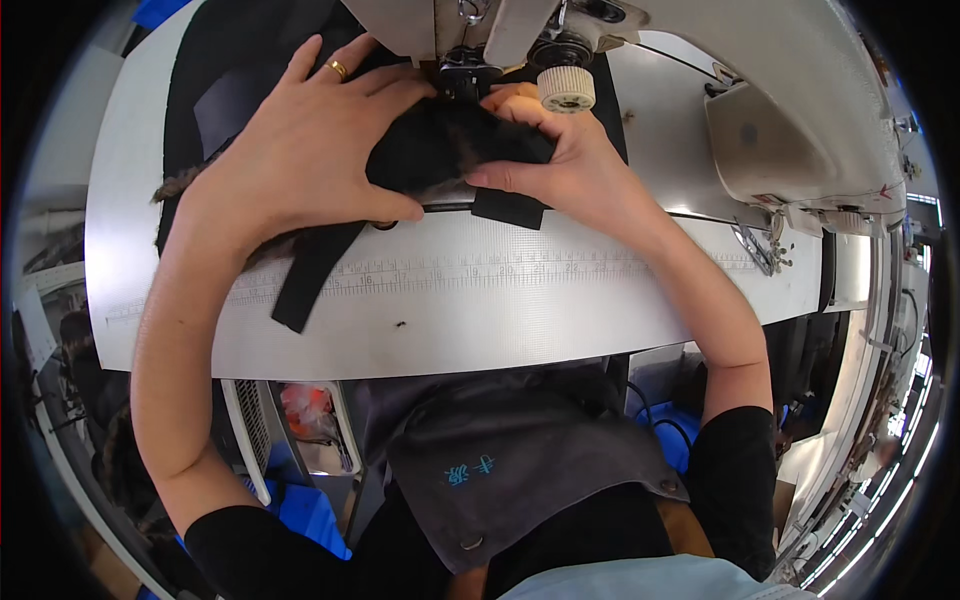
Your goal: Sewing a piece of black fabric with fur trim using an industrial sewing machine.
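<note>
A piece of black, furry-looking fabric lies bunched under the presser foot of a sewing machine. My left hand, with a gold ring, rests on the fabric's left side, fingers spread and thumb stretched along the near edge. From the right, my right hand pinches the fabric between thumb and fingers close to the foot; the fingertips are partly hidden. A black fabric strip hangs out below my left hand. Another short black strip sticks out near my right thumb. The needle tip is hidden.
The machine's arm and a ribbed white knob overhang my right hand. The white table carries a printed ruler scale. Small metal tools lie at its right. Below the front edge, a white tray holds a red-and-clear item.
</note>
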Demonstrator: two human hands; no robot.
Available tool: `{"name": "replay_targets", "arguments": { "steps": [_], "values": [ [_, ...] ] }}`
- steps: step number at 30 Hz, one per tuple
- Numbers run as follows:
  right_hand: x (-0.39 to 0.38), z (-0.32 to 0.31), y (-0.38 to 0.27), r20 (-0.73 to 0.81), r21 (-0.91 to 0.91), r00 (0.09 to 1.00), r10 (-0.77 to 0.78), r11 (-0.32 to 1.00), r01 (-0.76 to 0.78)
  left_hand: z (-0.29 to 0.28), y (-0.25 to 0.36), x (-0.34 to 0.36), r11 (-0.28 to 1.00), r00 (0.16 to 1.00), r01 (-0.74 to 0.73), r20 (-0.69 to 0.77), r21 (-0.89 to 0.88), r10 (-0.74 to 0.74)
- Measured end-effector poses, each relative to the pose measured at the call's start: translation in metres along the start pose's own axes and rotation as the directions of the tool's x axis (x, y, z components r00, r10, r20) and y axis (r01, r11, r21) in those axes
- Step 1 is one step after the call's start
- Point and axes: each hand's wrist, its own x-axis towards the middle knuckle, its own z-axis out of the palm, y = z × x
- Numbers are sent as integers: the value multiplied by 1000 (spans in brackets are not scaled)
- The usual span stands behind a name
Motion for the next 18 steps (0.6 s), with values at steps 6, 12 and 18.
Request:
{"name": "replay_targets", "arguments": {
  "steps": [6,12,18],
  "values": [
    [-39,0,1,100,-449,944,-314,832,325,15,55,-26,941,967,-151,-151,303,204],
    [-26,9,-11,111,-653,938,-329,687,318,28,55,-35,988,957,-83,-267,130,115],
    [-28,7,-3,132,-557,923,-362,743,371,15,40,-29,985,964,-156,-207,80,169]
  ]
}}
